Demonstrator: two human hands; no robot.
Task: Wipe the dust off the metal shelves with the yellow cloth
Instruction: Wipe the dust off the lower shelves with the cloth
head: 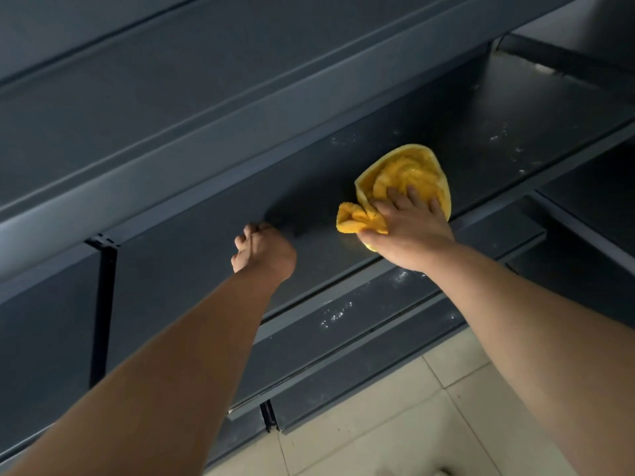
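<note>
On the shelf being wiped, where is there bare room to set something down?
Bare shelf runs from the yellow cloth to the right end, though dusty. A narrower gap lies between the cloth and the left hand. It is crowded only where the right hand presses the cloth.

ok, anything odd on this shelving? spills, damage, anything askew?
Only dirt: white specks scattered on the dark grey metal shelf, right of the crumpled yellow cloth under the right hand, and more on the lower shelf. No dents, bends or liquid visible.
</note>
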